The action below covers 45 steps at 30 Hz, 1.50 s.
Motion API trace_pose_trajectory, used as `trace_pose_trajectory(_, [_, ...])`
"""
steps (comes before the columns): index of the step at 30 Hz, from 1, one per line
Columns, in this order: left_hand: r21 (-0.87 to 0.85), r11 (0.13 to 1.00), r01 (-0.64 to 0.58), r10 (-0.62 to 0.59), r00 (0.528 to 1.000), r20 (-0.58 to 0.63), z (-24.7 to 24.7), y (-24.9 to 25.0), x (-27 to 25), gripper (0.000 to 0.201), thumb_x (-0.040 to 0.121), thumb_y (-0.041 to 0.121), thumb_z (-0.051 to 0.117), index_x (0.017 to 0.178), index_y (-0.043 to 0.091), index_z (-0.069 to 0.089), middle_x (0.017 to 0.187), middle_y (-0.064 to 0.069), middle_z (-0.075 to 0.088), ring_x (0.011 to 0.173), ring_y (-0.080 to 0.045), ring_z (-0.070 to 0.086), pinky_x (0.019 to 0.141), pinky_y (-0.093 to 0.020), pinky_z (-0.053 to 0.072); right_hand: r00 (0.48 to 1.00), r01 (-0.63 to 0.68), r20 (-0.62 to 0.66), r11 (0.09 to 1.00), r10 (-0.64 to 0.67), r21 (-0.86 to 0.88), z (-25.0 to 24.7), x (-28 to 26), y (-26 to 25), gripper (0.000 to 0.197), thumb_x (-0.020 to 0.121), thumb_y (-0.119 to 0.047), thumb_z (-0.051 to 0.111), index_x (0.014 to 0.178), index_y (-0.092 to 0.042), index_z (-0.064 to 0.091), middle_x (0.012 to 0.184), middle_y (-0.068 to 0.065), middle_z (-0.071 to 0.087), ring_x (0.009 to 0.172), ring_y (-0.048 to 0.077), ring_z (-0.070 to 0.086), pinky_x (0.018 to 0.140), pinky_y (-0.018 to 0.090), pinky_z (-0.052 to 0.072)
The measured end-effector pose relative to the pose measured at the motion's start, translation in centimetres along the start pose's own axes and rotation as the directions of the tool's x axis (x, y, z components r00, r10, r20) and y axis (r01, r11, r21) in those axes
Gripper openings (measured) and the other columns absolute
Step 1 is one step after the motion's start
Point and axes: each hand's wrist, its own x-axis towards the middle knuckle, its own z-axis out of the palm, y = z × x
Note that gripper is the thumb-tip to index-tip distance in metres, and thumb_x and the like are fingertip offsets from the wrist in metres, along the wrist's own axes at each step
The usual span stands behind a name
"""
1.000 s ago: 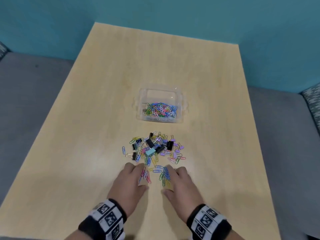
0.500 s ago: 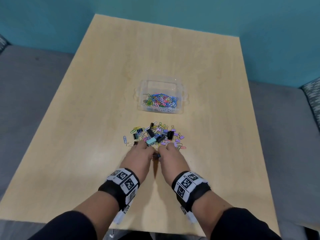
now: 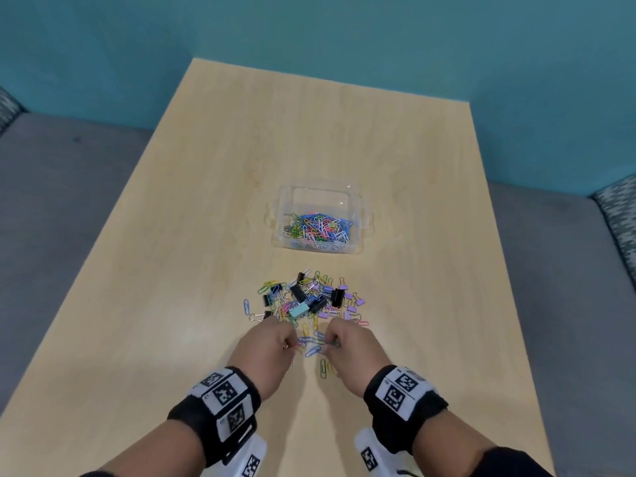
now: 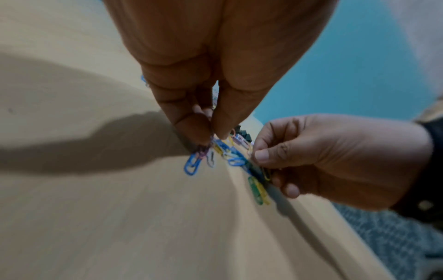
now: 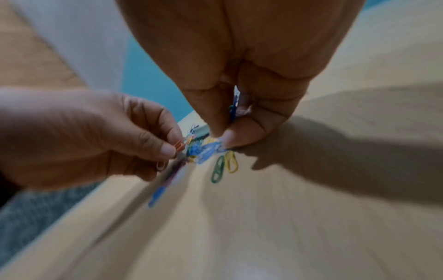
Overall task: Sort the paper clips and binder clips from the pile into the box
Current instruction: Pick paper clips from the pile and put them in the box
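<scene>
Both hands sat at the pile's (image 3: 306, 301) 6 o'clock edge on the table (image 3: 172, 270). Left hand (image 3: 265, 349) pinched paper clips between thumb and fingertips (image 4: 191, 130). Right hand (image 3: 351, 352) likewise pinched clips, several tucked in its curled fingers (image 5: 242, 134). Clear box (image 3: 358, 215) of paper clips lay at 12 o'clock from the pile, near it. Green clip (image 3: 323, 368) lay loose between the wrists.

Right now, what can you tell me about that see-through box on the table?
The clear plastic box is a small lidless rectangle with rounded corners and a little handle at each short side. It stands upright on the pale wooden table, beyond the mixed pile of clips. Coloured paper clips cover its near part. Nothing else touches it.
</scene>
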Motion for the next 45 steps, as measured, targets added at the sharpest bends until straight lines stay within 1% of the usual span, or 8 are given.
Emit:
trace_pose_trajectory(5, [-0.432,0.893,0.125,-0.094,0.991,0.092,-3.2,1.1,0.4,0.021,0.075,-0.009,0.061,0.069,0.011,0.063,0.056,0.002,0.058,0.047,-0.009,0.051,0.048,-0.020,0.043,0.990,-0.124,0.121,0.868,0.075,0.481,-3.5,0.6,-1.0,0.013,0.082,-0.003,0.057,0.075,-0.014,0.054,0.053,0.002,0.055,0.043,0.018,0.052,0.041,0.023,0.037])
trace_pose_trajectory(11, [-0.479,0.876,0.051,-0.135,0.980,-0.144,-9.7,4.2,7.7,0.011,0.079,0.002,0.069,0.074,0.011,0.065,0.066,-0.004,0.063,0.052,-0.015,0.063,0.058,-0.031,0.054,0.987,0.011,-0.134,0.791,0.090,0.612,-10.4,7.3,-3.6,0.018,0.085,0.001,0.061,0.074,-0.012,0.054,0.061,0.008,0.057,0.047,0.017,0.055,0.048,0.029,0.050])
trace_pose_trajectory(18, [-0.421,0.905,-0.063,-0.048,0.967,-0.248,-11.5,6.8,12.7,0.016,0.078,0.008,0.067,0.090,0.018,0.067,0.082,-0.002,0.061,0.070,-0.025,0.064,0.078,-0.045,0.056,0.965,0.101,-0.259,0.858,0.038,0.504,-12.7,11.5,-7.1,0.012,0.086,-0.011,0.064,0.097,-0.012,0.058,0.071,0.005,0.056,0.053,0.018,0.060,0.060,0.036,0.058])
trace_pose_trajectory(22, [-0.342,0.939,-0.045,-0.061,0.954,-0.292,-11.3,4.6,9.7,0.010,0.080,0.018,0.067,0.089,0.023,0.066,0.088,0.003,0.064,0.075,-0.024,0.066,0.077,-0.036,0.054,0.950,0.135,-0.312,0.936,-0.029,0.325,-12.4,8.6,-4.9,0.021,0.081,-0.031,0.060,0.100,-0.023,0.059,0.082,-0.002,0.059,0.073,0.024,0.064,0.071,0.048,0.057])
trace_pose_trajectory(26, [-0.134,0.990,0.041,-0.058,0.990,-0.127,-7.1,0.8,2.6,0.010,0.075,0.024,0.070,0.082,0.025,0.063,0.081,0.002,0.063,0.072,-0.017,0.060,0.068,-0.026,0.041,0.990,0.075,-0.125,0.989,-0.059,0.130,-7.5,2.6,-0.2,0.012,0.081,-0.023,0.062,0.093,-0.024,0.060,0.083,-0.004,0.062,0.072,0.019,0.058,0.067,0.032,0.048])
trace_pose_trajectory(32, [0.112,0.994,-0.010,0.009,1.000,0.008,0.3,-2.4,-2.7,0.054,0.073,0.027,0.073,0.123,0.024,0.052,0.110,0.004,0.048,0.089,-0.020,0.057,0.078,-0.029,0.045,0.982,0.186,0.068,0.940,-0.174,-0.287,0.6,-3.5,3.3,0.066,0.083,-0.035,0.062,0.141,-0.029,0.030,0.124,-0.004,0.039,0.113,0.019,0.042,0.096,0.029,0.041])
trace_pose_trajectory(40, [0.256,0.960,-0.116,0.141,0.987,-0.079,1.9,-1.1,0.0,0.056,0.081,0.022,0.066,0.133,0.029,0.045,0.125,-0.006,0.041,0.108,-0.028,0.046,0.088,-0.038,0.046,0.961,0.210,-0.086,0.895,-0.263,-0.394,2.2,-0.1,0.8,0.059,0.085,-0.035,0.064,0.137,-0.026,0.036,0.118,0.003,0.040,0.107,0.025,0.040,0.080,0.034,0.045])
trace_pose_trajectory(45, [0.372,0.912,-0.174,0.221,0.971,-0.088,1.8,-0.9,0.6,0.030,0.078,0.012,0.067,0.106,0.022,0.060,0.111,-0.009,0.050,0.090,-0.031,0.051,0.069,-0.038,0.047,0.946,0.241,-0.102,0.880,-0.307,-0.410,2.4,1.0,0.0,0.032,0.087,-0.011,0.058,0.117,-0.019,0.050,0.108,0.009,0.042,0.094,0.030,0.044,0.068,0.039,0.046])
